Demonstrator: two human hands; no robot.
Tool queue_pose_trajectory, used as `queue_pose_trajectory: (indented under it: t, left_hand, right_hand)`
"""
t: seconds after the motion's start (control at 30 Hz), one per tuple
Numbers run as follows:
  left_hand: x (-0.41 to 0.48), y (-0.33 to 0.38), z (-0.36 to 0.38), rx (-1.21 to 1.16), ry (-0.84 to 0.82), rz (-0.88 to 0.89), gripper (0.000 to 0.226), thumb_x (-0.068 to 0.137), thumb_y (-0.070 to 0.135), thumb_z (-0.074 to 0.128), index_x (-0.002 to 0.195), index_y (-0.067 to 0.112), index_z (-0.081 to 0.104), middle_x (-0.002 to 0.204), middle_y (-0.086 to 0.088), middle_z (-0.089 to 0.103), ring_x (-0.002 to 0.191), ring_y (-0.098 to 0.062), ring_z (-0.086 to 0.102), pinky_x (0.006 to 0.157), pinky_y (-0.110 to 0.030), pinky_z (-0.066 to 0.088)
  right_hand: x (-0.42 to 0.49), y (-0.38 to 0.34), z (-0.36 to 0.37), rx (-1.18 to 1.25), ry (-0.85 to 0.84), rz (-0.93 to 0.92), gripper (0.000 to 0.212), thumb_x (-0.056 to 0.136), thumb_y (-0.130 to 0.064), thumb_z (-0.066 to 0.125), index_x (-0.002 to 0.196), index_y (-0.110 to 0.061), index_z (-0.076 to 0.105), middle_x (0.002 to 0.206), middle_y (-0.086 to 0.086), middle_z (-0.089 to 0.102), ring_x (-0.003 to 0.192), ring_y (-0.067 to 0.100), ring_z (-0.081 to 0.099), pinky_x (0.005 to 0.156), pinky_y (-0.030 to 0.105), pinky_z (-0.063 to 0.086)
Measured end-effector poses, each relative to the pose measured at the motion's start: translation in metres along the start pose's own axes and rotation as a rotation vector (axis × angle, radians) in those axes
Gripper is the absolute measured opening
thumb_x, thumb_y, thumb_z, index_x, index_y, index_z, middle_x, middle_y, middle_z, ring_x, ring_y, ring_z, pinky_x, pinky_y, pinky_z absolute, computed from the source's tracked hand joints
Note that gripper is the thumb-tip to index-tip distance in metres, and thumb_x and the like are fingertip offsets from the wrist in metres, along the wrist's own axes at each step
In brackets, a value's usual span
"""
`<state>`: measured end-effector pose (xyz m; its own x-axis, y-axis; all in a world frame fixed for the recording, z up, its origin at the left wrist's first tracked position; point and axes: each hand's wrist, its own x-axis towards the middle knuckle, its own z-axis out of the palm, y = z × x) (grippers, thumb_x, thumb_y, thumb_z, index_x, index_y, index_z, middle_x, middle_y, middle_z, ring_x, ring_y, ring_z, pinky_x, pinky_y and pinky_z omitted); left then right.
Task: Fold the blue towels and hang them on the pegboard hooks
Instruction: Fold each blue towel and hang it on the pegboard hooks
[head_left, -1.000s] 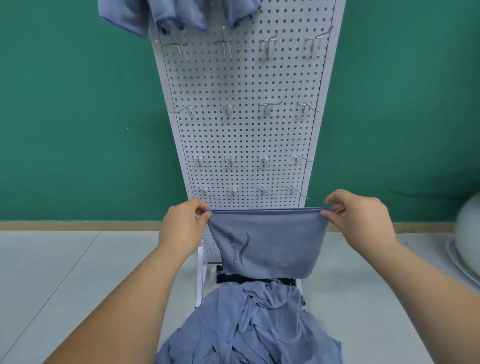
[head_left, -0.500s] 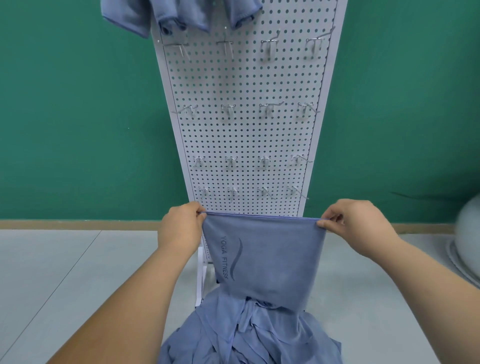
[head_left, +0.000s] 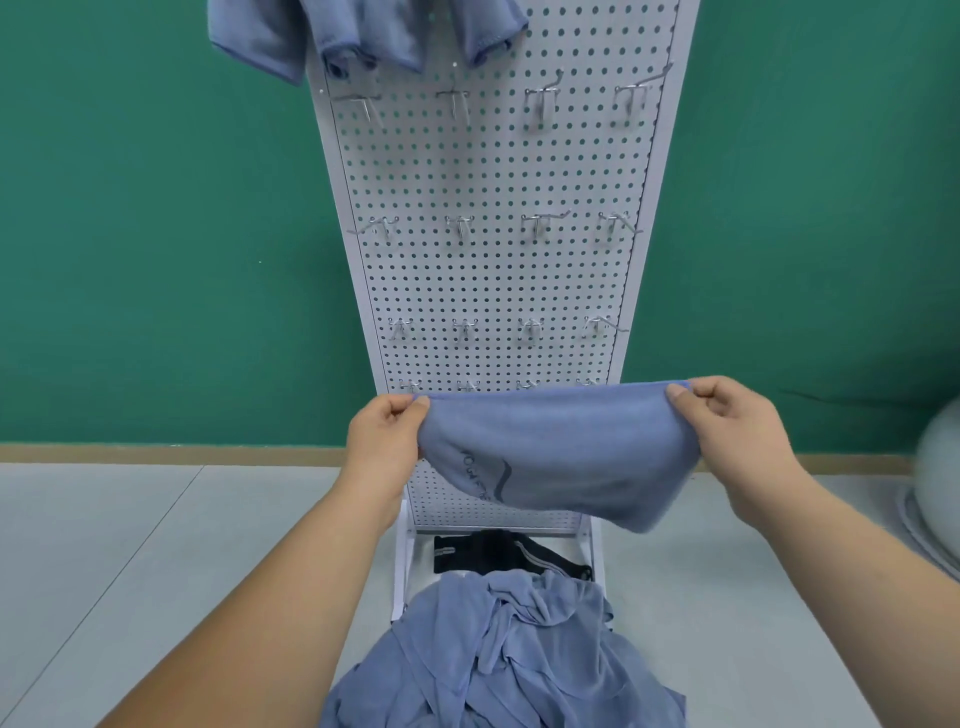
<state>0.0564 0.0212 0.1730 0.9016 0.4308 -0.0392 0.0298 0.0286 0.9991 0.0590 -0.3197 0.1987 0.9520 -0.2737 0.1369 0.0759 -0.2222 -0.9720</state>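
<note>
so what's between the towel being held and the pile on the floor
Head view: a black fabric item lies between the held towel and the pile.

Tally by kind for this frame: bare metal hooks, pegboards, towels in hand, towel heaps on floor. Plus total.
bare metal hooks: 16, in four rows of 4
white perforated pegboard: 1
blue towel stretched between left hand and right hand: 1
crumpled heap of blue towels on floor: 1
total: 19
hung blue towels at top are cropped, uncounted.
</note>
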Motion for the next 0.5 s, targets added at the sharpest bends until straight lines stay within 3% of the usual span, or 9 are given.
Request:
queue_pose_trajectory:
  t: [0.1, 0.17, 0.23, 0.33, 0.5]
  left_hand:
    - [-0.003, -0.013, 0.004, 0.08, 0.056, -0.088, 0.011, 0.097, 0.023, 0.072, 0.094, 0.012, 0.074, 0.093, -0.008, 0.075, 0.081, -0.027, 0.067, 0.085, -0.051, 0.064]
    - [-0.009, -0.019, 0.009, 0.115, 0.037, -0.119, 0.009, 0.094, 0.022, 0.076, 0.09, 0.014, 0.075, 0.09, -0.009, 0.077, 0.081, -0.029, 0.072, 0.081, -0.055, 0.065]
    - [-0.019, -0.019, 0.017, 0.126, -0.02, -0.117, 0.007, 0.093, 0.019, 0.078, 0.091, 0.013, 0.075, 0.089, -0.008, 0.078, 0.084, -0.03, 0.077, 0.077, -0.049, 0.066]
    - [-0.034, -0.018, 0.032, 0.123, -0.119, -0.091, 0.008, 0.091, 0.017, 0.081, 0.092, 0.012, 0.074, 0.084, -0.005, 0.08, 0.072, -0.021, 0.076, 0.075, -0.039, 0.066]
    - [-0.058, -0.018, 0.052, 0.115, -0.244, -0.036, 0.008, 0.091, 0.015, 0.082, 0.091, 0.013, 0.073, 0.077, -0.003, 0.079, 0.065, -0.013, 0.073, 0.067, -0.027, 0.054]
  right_hand:
    - [-0.002, 0.013, 0.008, 0.009, 0.029, 0.166, 0.017, 0.093, -0.028, 0.079, 0.088, -0.012, 0.076, 0.084, 0.005, 0.072, 0.073, 0.022, 0.056, 0.069, 0.037, 0.047]
    - [-0.005, 0.018, 0.015, 0.037, 0.004, 0.252, 0.016, 0.094, -0.023, 0.079, 0.09, -0.008, 0.077, 0.086, 0.01, 0.074, 0.071, 0.024, 0.06, 0.068, 0.037, 0.054]
    - [-0.011, 0.018, 0.022, 0.059, -0.047, 0.269, 0.014, 0.096, -0.02, 0.077, 0.092, -0.007, 0.076, 0.082, 0.009, 0.075, 0.066, 0.021, 0.064, 0.066, 0.034, 0.058]
    - [-0.022, 0.016, 0.037, 0.028, -0.131, 0.209, 0.013, 0.096, -0.019, 0.077, 0.094, -0.007, 0.074, 0.082, 0.012, 0.076, 0.066, 0.019, 0.066, 0.068, 0.037, 0.061]
    - [-0.049, 0.011, 0.068, 0.022, -0.241, 0.115, 0.006, 0.096, -0.015, 0.076, 0.093, -0.01, 0.076, 0.084, 0.014, 0.077, 0.071, 0.018, 0.069, 0.073, 0.035, 0.064]
